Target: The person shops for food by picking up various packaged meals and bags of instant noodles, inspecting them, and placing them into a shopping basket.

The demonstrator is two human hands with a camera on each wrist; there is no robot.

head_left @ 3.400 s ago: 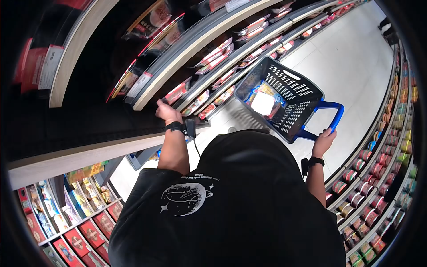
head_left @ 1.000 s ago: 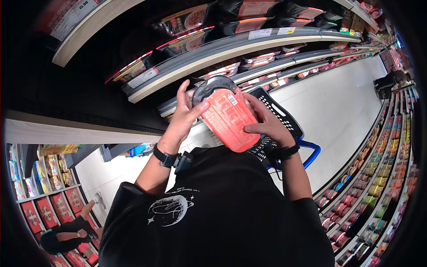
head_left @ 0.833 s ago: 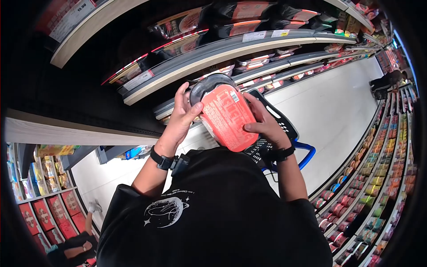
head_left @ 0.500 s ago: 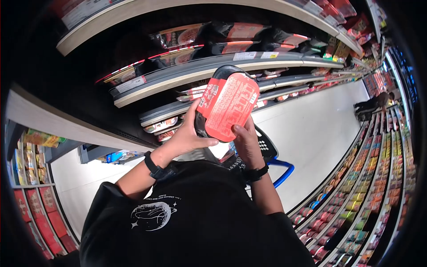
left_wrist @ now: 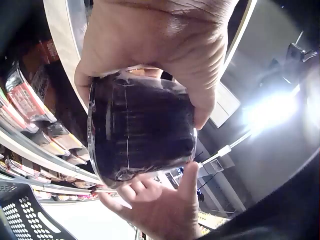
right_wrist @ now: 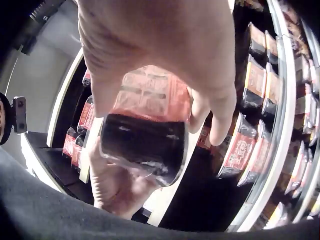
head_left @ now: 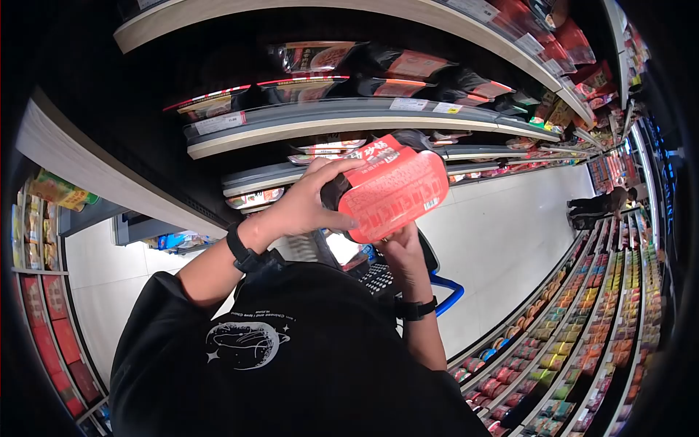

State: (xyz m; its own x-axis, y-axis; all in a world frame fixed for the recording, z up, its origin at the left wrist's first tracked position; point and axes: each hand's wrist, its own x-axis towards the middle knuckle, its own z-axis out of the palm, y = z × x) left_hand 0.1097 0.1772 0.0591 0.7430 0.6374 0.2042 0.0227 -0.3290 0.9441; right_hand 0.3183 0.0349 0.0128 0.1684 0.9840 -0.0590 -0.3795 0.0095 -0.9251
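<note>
Between my hands is a packaged instant-meal box (head_left: pixel 399 195), a black tub with a red printed label, tilted with the label side toward the head camera. My left hand (head_left: pixel 295 207) grips its left end, fingers over the upper edge and thumb on the near edge. My right hand (head_left: pixel 405 253) holds it from the near lower edge, mostly hidden behind the box there. Clear film wraps the dark end of the meal box (left_wrist: pixel 142 130) in the left wrist view. In the right wrist view, my right hand (right_wrist: pixel 160 42) spans one end and my left hand (right_wrist: pixel 117 182) the other.
Below the box stands a dark perforated shopping basket (head_left: pixel 376 280) with a blue handle (head_left: pixel 450 293) and goods inside. A shelf (head_left: pixel 306 124) of similar packaged meals runs ahead. More stocked shelves (head_left: pixel 553 349) line the right; another person (head_left: pixel 603 202) is far down the aisle.
Earlier, my left hand was at the shelf and my right on the basket handle. Both hands then held the meal box, which has since turned so its red side lettering shows. The view swung right.
</note>
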